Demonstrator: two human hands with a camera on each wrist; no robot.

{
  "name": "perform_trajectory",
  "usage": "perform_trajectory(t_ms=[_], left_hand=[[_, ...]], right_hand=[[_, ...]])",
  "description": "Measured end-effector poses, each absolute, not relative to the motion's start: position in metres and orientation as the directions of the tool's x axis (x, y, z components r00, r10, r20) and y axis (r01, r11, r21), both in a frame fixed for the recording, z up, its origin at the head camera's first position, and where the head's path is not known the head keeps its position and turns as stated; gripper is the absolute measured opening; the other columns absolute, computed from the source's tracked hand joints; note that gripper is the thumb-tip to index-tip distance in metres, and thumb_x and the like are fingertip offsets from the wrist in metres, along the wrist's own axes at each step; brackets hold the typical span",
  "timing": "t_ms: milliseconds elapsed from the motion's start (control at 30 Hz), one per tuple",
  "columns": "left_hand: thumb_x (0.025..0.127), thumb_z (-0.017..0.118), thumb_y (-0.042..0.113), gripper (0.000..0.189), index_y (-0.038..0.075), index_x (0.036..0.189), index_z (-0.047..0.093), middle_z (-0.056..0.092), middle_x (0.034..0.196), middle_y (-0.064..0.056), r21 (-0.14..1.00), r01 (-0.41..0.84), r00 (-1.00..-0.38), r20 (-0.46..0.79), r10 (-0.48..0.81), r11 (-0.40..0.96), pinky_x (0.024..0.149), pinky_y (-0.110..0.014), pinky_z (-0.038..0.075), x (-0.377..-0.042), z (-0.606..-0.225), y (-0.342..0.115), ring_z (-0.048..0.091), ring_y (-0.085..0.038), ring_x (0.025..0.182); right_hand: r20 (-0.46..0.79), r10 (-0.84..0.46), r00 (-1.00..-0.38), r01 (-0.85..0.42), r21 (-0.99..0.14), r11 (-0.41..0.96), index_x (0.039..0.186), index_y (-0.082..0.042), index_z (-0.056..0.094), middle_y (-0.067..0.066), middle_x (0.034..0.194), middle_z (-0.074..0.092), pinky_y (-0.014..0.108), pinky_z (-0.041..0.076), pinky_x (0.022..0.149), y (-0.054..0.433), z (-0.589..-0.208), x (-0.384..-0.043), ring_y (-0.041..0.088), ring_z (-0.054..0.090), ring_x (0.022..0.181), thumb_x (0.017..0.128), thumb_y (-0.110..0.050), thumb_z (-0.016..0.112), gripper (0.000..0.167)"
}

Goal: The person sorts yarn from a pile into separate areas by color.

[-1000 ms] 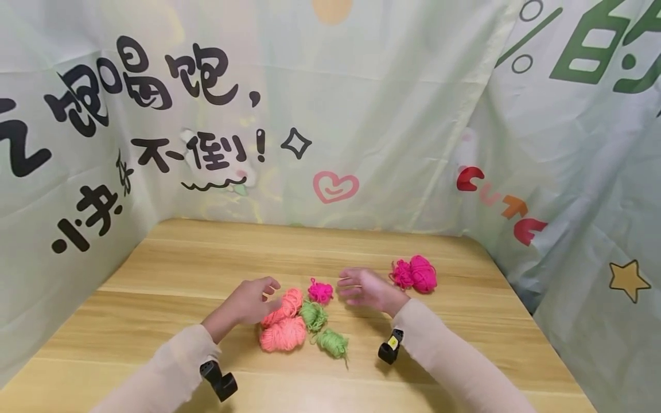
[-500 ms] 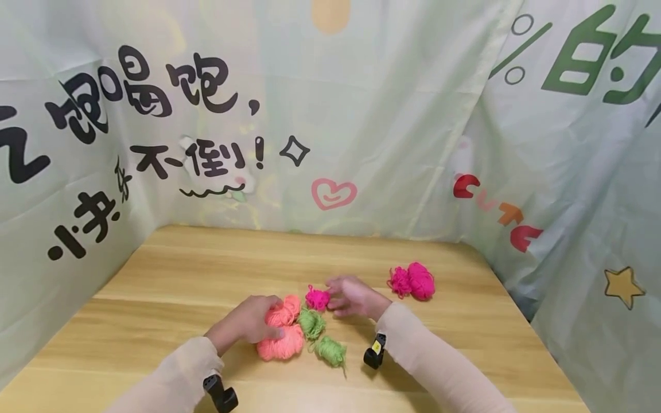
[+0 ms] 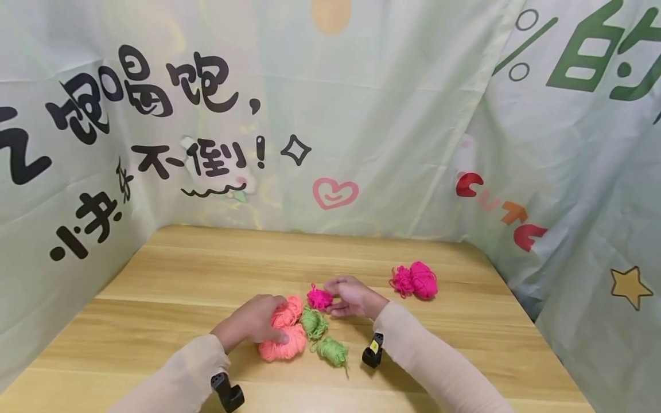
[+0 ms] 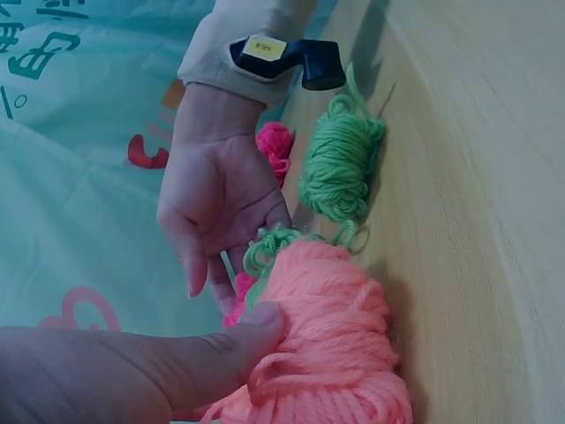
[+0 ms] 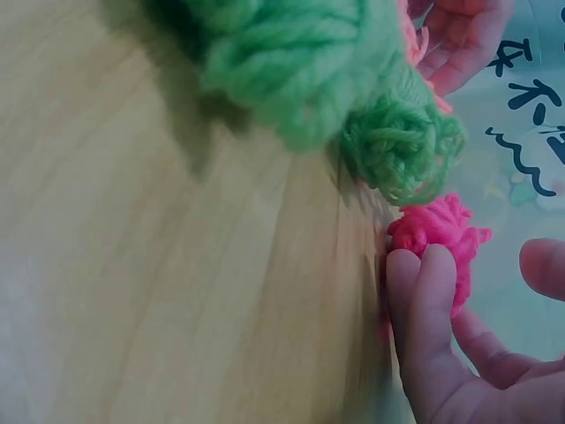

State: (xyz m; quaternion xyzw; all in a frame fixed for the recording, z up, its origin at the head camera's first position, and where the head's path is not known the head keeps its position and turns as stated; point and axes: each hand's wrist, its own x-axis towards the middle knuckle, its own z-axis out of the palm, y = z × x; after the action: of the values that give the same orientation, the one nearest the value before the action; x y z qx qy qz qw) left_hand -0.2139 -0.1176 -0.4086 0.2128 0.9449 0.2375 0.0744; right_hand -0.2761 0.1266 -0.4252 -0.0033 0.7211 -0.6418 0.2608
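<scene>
Two coral yarn balls lie together in the head view. My left hand grips them from the left, its thumb pressed on the nearer ball; its other fingers are mostly hidden there. Right of them sit two green yarn balls, one behind the other. A small magenta yarn ball lies just behind the green ones. My right hand touches its right side with extended fingers. In the right wrist view the thumb stands apart from that ball.
Farther right on the wooden table lie two more magenta yarn balls, side by side. Printed cloth curtains hang at the back and both sides. A black camera is strapped at each wrist.
My left hand has come down onto the coral yarn balls. My right hand has moved left and down to touch the small magenta ball. The other balls look unmoved.
</scene>
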Motion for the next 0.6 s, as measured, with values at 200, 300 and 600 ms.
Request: perform_trajectory(t_ms=[200,300,600], left_hand=[[0.070,0.087,0.022,0.064,-0.002,0.123,0.060,0.062,0.117,-0.017,0.449,0.340,-0.906,-0.078,0.415,0.826,0.100,-0.051,0.041,-0.213,-0.407,-0.114,0.052,-0.040,0.117],[0.072,0.086,0.020,0.063,-0.002,0.124,0.059,0.062,0.117,-0.017,0.409,0.345,-0.906,-0.091,0.413,0.845,0.099,-0.051,0.042,-0.212,-0.407,-0.112,0.052,-0.040,0.117],[0.074,0.084,0.013,0.052,0.000,0.120,0.062,0.065,0.110,-0.016,0.330,0.361,-0.899,-0.128,0.420,0.872,0.091,-0.052,0.048,-0.210,-0.404,-0.096,0.058,-0.039,0.109]], right_hand=[[-0.378,-0.327,-0.866,0.336,-0.925,0.179,0.125,0.001,0.051,0.017,0.111,0.056,0.032,0.056,0.067,0.124,-0.430,-0.280,0.023,0.064,0.074,0.098,-0.012,0.054,0.030],[-0.381,-0.311,-0.871,0.340,-0.923,0.180,0.124,0.001,0.052,0.016,0.107,0.058,0.034,0.057,0.066,0.120,-0.431,-0.282,0.023,0.063,0.072,0.097,-0.010,0.055,0.029],[-0.396,-0.291,-0.871,0.343,-0.914,0.216,0.119,0.002,0.053,0.014,0.096,0.060,0.033,0.056,0.069,0.113,-0.428,-0.284,0.022,0.060,0.074,0.094,-0.006,0.059,0.027]])
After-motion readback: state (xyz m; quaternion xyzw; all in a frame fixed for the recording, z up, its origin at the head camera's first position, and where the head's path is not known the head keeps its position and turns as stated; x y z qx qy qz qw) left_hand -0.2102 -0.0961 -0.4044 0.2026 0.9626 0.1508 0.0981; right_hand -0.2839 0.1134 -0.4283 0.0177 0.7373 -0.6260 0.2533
